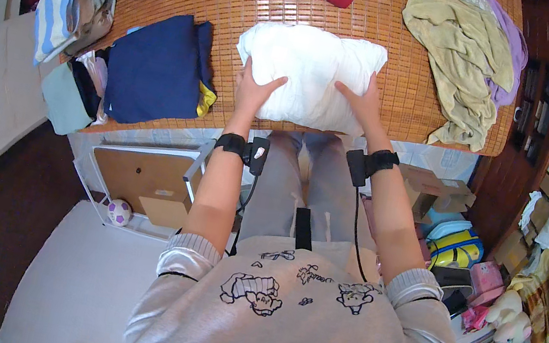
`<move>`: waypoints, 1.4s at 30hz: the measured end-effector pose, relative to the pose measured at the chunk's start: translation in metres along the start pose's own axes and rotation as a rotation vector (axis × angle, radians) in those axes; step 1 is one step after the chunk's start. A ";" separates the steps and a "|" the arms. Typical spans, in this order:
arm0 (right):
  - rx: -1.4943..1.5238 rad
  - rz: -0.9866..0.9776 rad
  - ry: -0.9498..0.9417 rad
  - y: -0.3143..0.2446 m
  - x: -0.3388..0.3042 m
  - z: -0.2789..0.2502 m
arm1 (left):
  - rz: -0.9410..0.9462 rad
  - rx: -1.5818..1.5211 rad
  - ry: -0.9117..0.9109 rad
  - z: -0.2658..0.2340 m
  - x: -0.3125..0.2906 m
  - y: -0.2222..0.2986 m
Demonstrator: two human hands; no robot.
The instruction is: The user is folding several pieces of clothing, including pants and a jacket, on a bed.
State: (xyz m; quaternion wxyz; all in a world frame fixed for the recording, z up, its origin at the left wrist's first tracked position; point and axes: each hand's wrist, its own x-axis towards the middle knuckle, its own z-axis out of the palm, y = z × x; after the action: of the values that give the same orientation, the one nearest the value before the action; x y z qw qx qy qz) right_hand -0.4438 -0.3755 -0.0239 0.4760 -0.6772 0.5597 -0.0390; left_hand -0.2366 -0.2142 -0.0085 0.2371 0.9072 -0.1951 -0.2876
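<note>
White folded cloth [308, 75] lies under both flat, unclenched grips, left hand [253, 91] and right hand [362, 102].

Single head view, looking steeply down from above at near bamboo-mat table [400, 39]; fisheye-bent edges.

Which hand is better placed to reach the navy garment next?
Left. The left hand rests on the white bundle's left side, nearest the navy garment; the right hand is farther.
</note>
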 end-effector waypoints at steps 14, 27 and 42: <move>0.524 0.478 -0.633 -0.045 -0.029 -0.058 | -0.419 -0.858 -0.442 -0.023 -0.079 -0.003; 0.525 0.312 -0.670 -0.151 -0.053 -0.062 | -0.124 -0.878 -0.266 -0.163 -0.100 0.025; 0.558 0.107 -0.455 -0.318 -0.113 0.204 | -0.079 -0.885 -0.004 -0.337 0.017 -0.187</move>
State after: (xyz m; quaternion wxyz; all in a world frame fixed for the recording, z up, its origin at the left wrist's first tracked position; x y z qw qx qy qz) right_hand -0.1366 -0.1884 0.1378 0.7562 -0.4823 0.4420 -0.0139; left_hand 0.0247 0.0367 0.1261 0.5909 0.7248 -0.0187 -0.3539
